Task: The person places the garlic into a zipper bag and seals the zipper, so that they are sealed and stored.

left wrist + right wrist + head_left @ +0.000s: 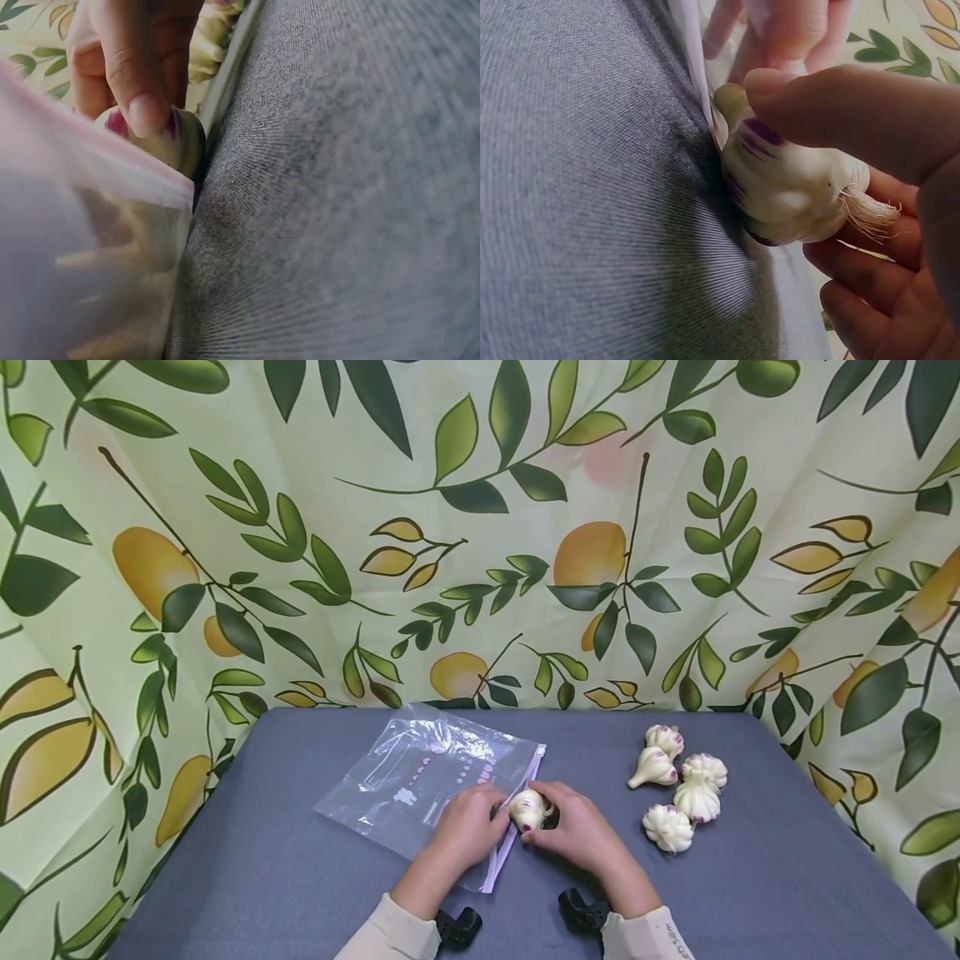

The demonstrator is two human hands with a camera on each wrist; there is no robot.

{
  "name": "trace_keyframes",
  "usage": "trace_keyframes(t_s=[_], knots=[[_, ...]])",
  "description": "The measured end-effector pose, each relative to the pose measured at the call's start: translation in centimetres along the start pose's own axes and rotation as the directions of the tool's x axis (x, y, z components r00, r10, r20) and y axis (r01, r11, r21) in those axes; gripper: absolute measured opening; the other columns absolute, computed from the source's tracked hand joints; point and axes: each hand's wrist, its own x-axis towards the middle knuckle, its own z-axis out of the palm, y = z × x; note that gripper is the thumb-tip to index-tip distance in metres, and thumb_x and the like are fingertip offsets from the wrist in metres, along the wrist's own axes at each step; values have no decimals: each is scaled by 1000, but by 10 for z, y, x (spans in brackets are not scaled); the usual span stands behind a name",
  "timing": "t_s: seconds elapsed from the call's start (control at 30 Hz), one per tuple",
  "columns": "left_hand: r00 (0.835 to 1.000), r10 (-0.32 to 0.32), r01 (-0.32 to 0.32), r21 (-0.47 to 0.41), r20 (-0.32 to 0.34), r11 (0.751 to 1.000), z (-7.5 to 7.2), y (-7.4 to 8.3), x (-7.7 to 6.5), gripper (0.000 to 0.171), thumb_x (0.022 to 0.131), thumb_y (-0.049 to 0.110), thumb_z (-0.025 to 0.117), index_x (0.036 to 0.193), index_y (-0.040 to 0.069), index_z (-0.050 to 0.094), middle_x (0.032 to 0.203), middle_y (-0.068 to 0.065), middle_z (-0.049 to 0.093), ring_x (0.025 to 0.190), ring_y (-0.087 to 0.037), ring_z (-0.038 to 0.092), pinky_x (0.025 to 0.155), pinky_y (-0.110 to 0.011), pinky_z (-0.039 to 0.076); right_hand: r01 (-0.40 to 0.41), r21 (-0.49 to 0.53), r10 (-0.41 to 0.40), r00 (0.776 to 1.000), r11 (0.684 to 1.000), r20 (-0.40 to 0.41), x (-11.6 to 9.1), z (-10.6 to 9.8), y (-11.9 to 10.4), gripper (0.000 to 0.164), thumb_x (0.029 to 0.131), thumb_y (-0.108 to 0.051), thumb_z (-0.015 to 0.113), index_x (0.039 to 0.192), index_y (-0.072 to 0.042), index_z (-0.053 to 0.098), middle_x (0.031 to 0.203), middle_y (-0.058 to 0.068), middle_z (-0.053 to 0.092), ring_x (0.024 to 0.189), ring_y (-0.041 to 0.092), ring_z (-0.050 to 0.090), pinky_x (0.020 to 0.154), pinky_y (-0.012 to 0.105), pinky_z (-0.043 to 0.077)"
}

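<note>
A clear zip bag [382, 777] with pink and white print lies flat, its pale lilac zip edge [491, 872] facing right. My left hand [467, 827] grips the bag beside its opening; in the left wrist view the plastic [67, 225] covers part of the scene. Thumb and fingers of my right hand [577, 831] hold a white garlic bulb [527, 810] with purple streaks right at the zip edge. Seen from the right wrist, the bulb [787, 187] has its stem end toward the bag and its roots [870, 214] toward my palm.
Several more garlic bulbs [696, 799] sit grouped on the right side of the grey-blue cloth-covered table [247, 852]. A curtain [495, 610] printed with leaves and fruit hangs behind the table and along its sides.
</note>
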Motion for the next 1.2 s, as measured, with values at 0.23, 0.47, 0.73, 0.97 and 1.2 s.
trace_keyframes(t_s=[0.23,0.47,0.73,0.97,1.2], knots=[[988,96,-105,-71,-121,992,1,1,1,18,90,18,65,100,14,79,106,0,75,102,-16,71,88,-35,57,-33,14,33,999,999,-29,0,0,0,73,68,-27,87,133,-7,60,129,12,64,121,30,59,104,48,47],[962,166,-190,-93,-219,977,0,6,1,21,87,16,67,104,11,78,106,-4,75,100,-17,72,87,-35,58,-31,8,31,997,1000,-77,1,2,1,71,70,-27,86,132,-6,60,129,14,64,122,32,59,104,48,47],[920,257,-274,-17,-296,962,2,14,-1,21,84,18,70,103,14,79,104,2,76,95,-12,73,78,-32,59,43,-33,-48,985,999,-163,2,9,4,53,69,-15,84,118,-6,66,112,9,69,103,26,66,91,45,54],[859,345,-379,-19,-379,925,7,20,-2,18,81,14,71,97,13,79,99,3,76,93,-13,71,84,-25,56,46,-26,-50,979,999,-198,0,14,5,57,71,-14,80,124,-2,65,112,13,71,102,29,68,88,47,55],[837,386,-441,-62,-389,895,10,25,-3,17,81,11,68,94,12,79,96,3,74,92,-12,68,86,-22,54,-26,87,38,990,996,-135,0,17,10,62,73,-16,77,133,-11,62,121,13,69,110,32,65,93,50,52]])
